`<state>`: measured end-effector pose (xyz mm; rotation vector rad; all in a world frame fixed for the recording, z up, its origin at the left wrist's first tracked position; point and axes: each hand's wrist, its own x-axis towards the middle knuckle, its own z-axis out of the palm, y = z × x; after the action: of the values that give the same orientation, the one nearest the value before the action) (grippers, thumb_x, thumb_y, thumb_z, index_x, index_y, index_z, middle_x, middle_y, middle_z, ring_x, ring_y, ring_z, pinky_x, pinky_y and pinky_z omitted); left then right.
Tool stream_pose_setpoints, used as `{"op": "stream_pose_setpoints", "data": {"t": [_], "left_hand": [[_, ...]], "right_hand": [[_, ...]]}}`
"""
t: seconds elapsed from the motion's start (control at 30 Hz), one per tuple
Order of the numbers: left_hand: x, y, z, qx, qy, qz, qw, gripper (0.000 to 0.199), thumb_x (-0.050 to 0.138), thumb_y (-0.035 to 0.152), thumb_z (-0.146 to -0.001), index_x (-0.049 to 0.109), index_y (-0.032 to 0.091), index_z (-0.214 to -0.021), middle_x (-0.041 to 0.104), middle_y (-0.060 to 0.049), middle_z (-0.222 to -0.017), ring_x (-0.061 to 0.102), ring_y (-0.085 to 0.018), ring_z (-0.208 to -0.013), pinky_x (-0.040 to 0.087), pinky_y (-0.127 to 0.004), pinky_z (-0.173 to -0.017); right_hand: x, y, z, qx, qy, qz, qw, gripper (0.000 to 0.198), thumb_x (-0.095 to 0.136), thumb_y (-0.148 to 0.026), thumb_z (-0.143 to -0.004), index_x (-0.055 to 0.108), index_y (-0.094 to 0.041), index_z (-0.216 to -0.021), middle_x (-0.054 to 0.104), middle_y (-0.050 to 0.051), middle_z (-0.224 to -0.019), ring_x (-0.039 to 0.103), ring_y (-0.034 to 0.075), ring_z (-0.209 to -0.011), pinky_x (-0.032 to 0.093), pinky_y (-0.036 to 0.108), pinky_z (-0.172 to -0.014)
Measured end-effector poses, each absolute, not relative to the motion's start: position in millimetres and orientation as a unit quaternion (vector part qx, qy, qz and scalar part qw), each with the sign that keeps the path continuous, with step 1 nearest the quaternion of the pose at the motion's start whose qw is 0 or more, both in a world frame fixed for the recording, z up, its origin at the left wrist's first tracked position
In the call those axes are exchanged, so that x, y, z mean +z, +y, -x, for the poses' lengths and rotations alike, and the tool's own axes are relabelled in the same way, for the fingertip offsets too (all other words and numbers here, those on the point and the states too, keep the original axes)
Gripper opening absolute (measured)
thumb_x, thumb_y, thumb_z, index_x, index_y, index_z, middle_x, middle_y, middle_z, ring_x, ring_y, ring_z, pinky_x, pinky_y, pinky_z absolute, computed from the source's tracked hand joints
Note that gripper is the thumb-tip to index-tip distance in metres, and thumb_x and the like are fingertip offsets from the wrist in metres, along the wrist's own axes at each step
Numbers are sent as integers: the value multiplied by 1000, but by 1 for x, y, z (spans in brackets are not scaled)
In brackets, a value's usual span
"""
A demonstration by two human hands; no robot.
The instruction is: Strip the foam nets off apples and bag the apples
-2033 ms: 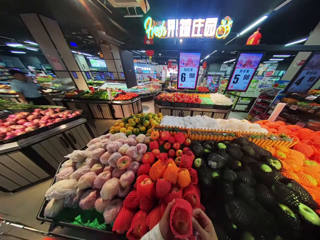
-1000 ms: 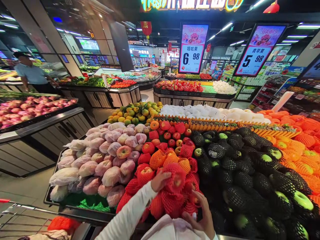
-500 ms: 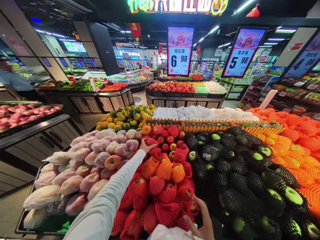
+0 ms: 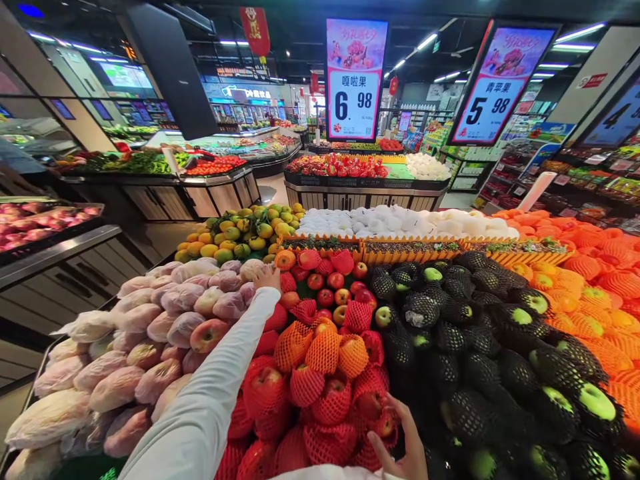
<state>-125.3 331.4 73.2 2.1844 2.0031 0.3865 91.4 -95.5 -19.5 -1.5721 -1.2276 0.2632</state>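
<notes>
My left hand (image 4: 267, 275) reaches far forward, its fingers spread at a plastic-wrapped apple (image 4: 251, 269) at the back right of the pale heap. Whether it grips that apple I cannot tell; the fingers look extended. Low in the view, my right hand (image 4: 405, 437) has thumb and fingers apart and holds nothing. It is beside red-netted apples (image 4: 334, 400), close to one with bare skin showing. Orange-netted apples (image 4: 323, 350) lie between the hands. Bare red apples (image 4: 325, 297) sit just right of my left hand.
Black-netted green apples (image 4: 467, 360) fill the right side. Orange-netted fruit (image 4: 613, 257) lies farther right. Behind a planter strip (image 4: 410, 250) are white-netted fruit (image 4: 380, 221); green-yellow citrus (image 4: 243, 230) lies back left. Price screens (image 4: 355, 80) hang above.
My left hand has left the red-netted apple and moved left to the plastic-wrapped apples. My right hand stays nearly in place. The view has tilted down and shifted slightly.
</notes>
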Motion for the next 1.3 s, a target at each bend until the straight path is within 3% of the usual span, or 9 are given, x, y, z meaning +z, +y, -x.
{"op": "stream_pose_setpoints", "data": {"t": [0.17,0.27,0.33,0.4,0.57,0.7,0.87,1.07,1.3], "left_hand": [[57,325,139,9,603,-796,52,65,79,25,-57,56,11,-116,41,-26,-140,33,-45,-127,32,-58,-99],[50,323,138,-33,545,-837,36,80,78,28,-58,49,16,-132,22,-20,-156,21,-42,-138,24,-57,-108],[46,323,136,-61,514,-855,27,84,78,26,-58,47,23,-136,18,-15,-159,15,-40,-142,15,-61,-111],[42,324,132,-88,503,-859,19,82,79,26,-57,51,28,-134,18,-13,-160,12,-41,-144,9,-67,-110],[29,328,119,-120,524,-843,-9,80,84,29,-52,59,24,-128,20,-17,-159,4,-51,-143,2,-78,-102],[19,330,113,-102,526,-844,-27,65,77,26,-63,61,25,-126,23,-15,-158,1,-51,-144,1,-80,-101],[16,325,120,-64,486,-871,-25,79,83,26,-49,62,19,-125,26,-18,-157,0,-49,-144,-2,-75,-106],[23,322,131,25,466,-884,-27,77,81,48,-51,64,12,-118,35,-19,-151,16,-46,-141,10,-66,-111],[24,329,137,147,498,-854,-20,69,76,53,-54,63,15,-110,47,-17,-137,35,-39,-132,31,-53,-109]], "right_hand": [[-13,-78,-78,145,-502,662,537,51,65,-40,-83,53,-22,-128,62,12,-119,64,27,-102,53,42,-91],[-8,-69,-70,142,-519,659,524,52,64,-42,-83,53,-22,-129,63,12,-122,62,29,-109,53,44,-92],[-5,-66,-68,128,-540,652,517,50,64,-41,-84,53,-22,-129,63,11,-122,60,30,-114,52,45,-95],[-3,-65,-70,115,-565,642,505,49,64,-38,-84,53,-23,-129,64,11,-122,59,29,-116,52,45,-96],[-2,-65,-77,98,-572,653,488,51,65,-33,-84,50,-22,-132,63,12,-122,63,27,-107,56,43,-89],[1,-66,-76,114,-562,653,494,50,65,-35,-85,51,-23,-131,62,13,-121,62,28,-107,54,45,-90],[6,-70,-73,132,-538,654,515,46,64,-38,-85,54,-22,-127,62,12,-118,62,27,-105,53,45,-90],[8,-68,-72,131,-523,659,525,44,64,-40,-84,57,-23,-125,64,11,-114,64,25,-97,55,41,-85],[-1,-64,-79,117,-563,648,499,47,65,-35,-84,54,-23,-129,64,11,-118,65,26,-101,57,41,-85]]}}
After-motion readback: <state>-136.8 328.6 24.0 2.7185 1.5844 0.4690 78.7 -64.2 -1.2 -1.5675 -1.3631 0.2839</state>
